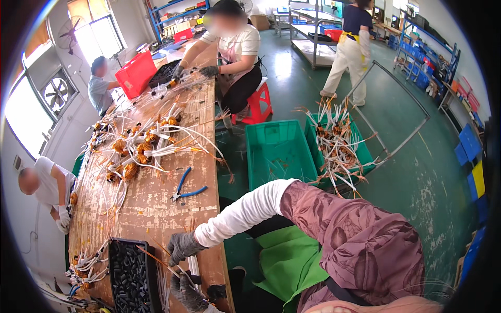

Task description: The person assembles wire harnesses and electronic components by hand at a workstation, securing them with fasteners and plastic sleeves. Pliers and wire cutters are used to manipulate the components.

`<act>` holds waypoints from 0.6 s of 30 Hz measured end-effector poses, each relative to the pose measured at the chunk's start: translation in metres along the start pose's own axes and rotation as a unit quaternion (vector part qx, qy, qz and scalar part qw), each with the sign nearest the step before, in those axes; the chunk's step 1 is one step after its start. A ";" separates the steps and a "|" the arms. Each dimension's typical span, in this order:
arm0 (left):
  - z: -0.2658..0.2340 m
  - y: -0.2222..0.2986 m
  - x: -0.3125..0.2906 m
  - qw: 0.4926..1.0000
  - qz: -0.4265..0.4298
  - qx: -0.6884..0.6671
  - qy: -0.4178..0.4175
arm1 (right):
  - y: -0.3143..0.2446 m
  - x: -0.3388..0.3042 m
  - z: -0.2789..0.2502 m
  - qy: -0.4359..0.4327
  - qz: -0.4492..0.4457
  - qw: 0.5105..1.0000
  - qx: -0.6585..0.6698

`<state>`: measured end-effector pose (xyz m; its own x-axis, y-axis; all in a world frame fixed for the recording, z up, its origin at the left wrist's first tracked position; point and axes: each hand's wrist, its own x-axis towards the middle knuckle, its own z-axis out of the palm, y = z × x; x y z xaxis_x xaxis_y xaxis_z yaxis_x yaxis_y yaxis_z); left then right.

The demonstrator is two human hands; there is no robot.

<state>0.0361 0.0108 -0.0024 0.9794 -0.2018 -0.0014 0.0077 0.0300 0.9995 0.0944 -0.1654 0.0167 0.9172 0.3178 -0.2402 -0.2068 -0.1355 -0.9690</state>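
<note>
My right hand (182, 248), in a grey glove and white sleeve, reaches in from the right over the table. Its fingers are closed on a wire with a bare copper end (151, 254). Just below it, my left hand (189, 293), also grey-gloved, is closed around white wires (193, 267). The fingers partly hide where the wires meet. Beside both hands stands a black bin (152, 271) of short black tubes (128, 276). Farther up the table lie blue-handled pliers (189, 192), jaws pointing left, and a heap of copper-wound ring coils (144, 152) with white leads.
The worn wooden table (156, 219) runs away from me. More coils (83, 268) lie left of the bin. A green crate (280, 156) and another full of wired coils (336, 141) stand right of the table. Co-workers (232, 49) sit along it; a person (349, 52) stands beyond.
</note>
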 end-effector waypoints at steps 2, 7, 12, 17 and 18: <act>-0.006 -0.004 0.000 1.000 -0.007 0.001 0.005 | -0.003 -0.006 0.004 -0.011 -0.029 0.999 0.036; -0.014 0.004 -0.021 0.998 0.001 -0.050 0.032 | 0.014 0.002 0.026 -0.080 -0.121 0.987 0.065; 0.017 0.009 0.006 0.991 -0.017 -0.130 -0.022 | 0.027 -0.006 -0.015 -0.013 -0.189 0.972 -0.139; -0.009 0.004 0.009 0.988 -0.079 -0.129 0.027 | -0.011 -0.021 0.016 -0.050 0.030 0.998 -0.017; -0.014 0.001 0.005 0.987 -0.089 -0.130 0.041 | -0.004 -0.020 0.024 -0.064 0.039 0.997 -0.014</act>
<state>0.0433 0.0233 -0.0015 0.9705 -0.1481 -0.1902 0.2231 0.2537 0.9412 0.0687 -0.1491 0.0241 0.8471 0.4220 -0.3229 -0.2655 -0.1902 -0.9452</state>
